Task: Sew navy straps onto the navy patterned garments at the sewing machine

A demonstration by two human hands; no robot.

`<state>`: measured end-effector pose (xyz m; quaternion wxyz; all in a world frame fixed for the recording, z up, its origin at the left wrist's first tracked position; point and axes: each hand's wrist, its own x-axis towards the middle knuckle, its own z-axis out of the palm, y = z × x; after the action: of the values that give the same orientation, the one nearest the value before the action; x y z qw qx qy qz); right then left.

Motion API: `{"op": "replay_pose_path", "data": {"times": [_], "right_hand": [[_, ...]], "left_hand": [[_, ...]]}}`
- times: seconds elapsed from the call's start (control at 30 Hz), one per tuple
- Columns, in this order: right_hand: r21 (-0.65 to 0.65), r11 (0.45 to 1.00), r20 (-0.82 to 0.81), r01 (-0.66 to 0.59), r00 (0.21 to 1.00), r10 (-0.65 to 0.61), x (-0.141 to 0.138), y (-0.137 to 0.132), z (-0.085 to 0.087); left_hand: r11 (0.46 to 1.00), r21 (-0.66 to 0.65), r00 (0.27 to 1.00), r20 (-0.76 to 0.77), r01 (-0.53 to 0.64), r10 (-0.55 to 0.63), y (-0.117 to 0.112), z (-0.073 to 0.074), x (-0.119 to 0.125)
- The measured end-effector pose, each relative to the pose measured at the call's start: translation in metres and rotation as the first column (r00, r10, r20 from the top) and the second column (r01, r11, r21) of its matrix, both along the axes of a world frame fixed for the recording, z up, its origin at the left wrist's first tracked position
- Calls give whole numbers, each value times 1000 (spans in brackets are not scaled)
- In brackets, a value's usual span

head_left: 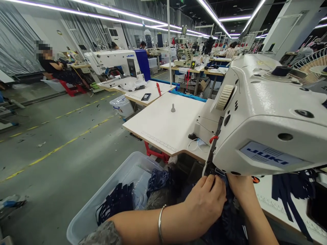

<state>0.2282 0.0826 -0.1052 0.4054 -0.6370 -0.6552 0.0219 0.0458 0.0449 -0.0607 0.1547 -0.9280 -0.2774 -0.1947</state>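
A large white JUKI sewing machine (pixel 270 136) fills the right side of the head view. Below its head, my left hand (pixel 208 200) has its fingers curled and pressed onto dark navy fabric (pixel 230 224), which hangs down over my lap. A silver bangle (pixel 160 223) circles my left wrist. My right hand (pixel 238 185) reaches up on the fabric's other side. Its fingers are behind the machine head, so their grip is hidden. The needle area is mostly covered by my left fingers and the machine.
Beside my leg stands a clear plastic bin (pixel 102 185) holding dark strips (pixel 119 200). More navy strips (pixel 291 190) lie on the right tabletop near a dark object. The white table (pixel 158 119) carries a grey cone. Another JUKI machine (pixel 120 64) and a seated person (pixel 55 66) are farther off.
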Motion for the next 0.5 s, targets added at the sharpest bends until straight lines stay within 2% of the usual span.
{"op": "replay_pose_path", "data": {"times": [0.33, 0.5], "right_hand": [[16, 1000, 15, 14, 1000, -15, -3, 3, 6], [-26, 999, 18, 28, 999, -28, -3, 1, 8]], "left_hand": [[1000, -29, 1000, 24, 12, -12, 4, 0, 2], [999, -32, 1000, 10, 9, -9, 2, -1, 2]]}}
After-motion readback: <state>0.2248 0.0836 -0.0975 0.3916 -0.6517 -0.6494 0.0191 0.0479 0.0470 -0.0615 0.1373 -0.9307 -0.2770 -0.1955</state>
